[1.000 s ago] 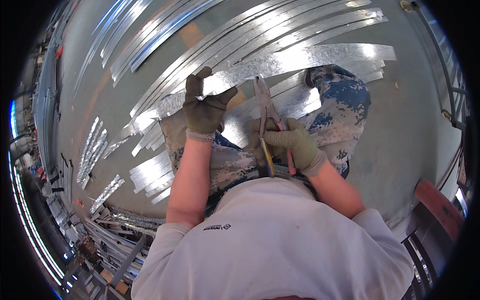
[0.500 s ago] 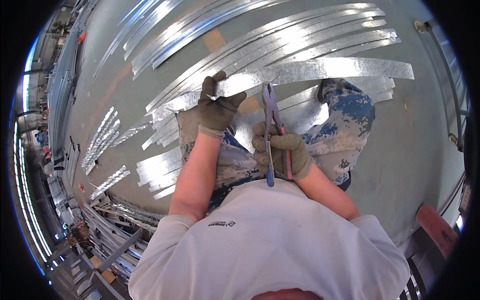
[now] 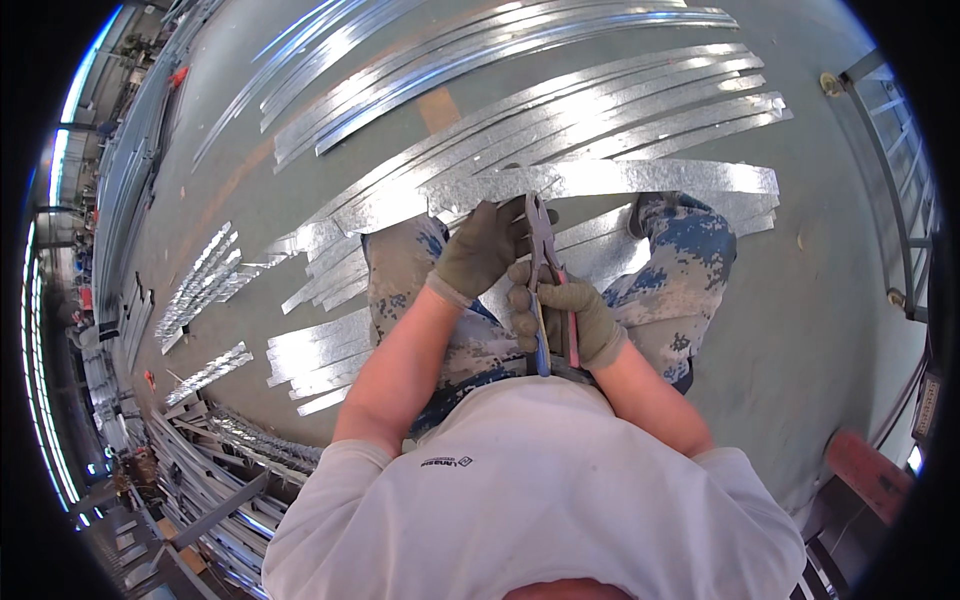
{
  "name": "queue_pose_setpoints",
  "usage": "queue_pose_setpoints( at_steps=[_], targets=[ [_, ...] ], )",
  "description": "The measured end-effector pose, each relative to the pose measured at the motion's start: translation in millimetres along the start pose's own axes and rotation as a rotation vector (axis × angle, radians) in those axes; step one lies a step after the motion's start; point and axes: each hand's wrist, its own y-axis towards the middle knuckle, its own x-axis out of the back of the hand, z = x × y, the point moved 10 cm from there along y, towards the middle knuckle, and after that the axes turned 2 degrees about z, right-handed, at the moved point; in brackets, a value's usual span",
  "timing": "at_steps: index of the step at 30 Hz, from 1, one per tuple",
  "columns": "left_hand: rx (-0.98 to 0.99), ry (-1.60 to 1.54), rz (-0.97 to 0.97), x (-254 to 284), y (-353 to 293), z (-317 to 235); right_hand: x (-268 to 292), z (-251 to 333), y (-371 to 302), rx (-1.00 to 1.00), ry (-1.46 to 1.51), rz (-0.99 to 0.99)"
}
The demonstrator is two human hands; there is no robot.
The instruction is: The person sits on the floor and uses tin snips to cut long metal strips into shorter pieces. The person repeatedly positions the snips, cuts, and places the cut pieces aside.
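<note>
Long bars [image 3: 125, 130] line the floor's [image 3: 790, 330] left edge; a gray frame [image 3: 918, 243] stands at right, a red object [image 3: 870, 475] toward the near corner.

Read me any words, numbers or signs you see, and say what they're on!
Pale shirt: small dark lettering and a diamond-shaped mark on the chest; I won't copy it out.
Dark panel at the far right: pale marks, too small to read.
Pliers: no readable lettering.
</note>
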Motion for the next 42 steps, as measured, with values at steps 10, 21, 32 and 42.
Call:
queue_pose_setpoints(
  at_steps=[10, 21, 32, 42],
  targets=[
    [-0.041, 0.035, -0.264, 7.7, 51.2, -20.6, -13.5, 19.8, 2.0, 0.01, -0.155, -0.101],
    [-0.104, -0.077, -0.282, 12.9, 61.2, -20.9, 19.4, 61.4, -45.3, 0.035, -0.782, -0.767],
    [-0.089, -0.062, -0.245, 17.9, 63.4, -17.0, 16.2, 88.0, -30.7, -0.065, -1.28, -0.937],
    [-0.101, -0.097, -0.215, 20.9, 66.1, -10.6, 47.9, 92.8, -30.9, 0.027, -1.243, -0.872]
  ],
)
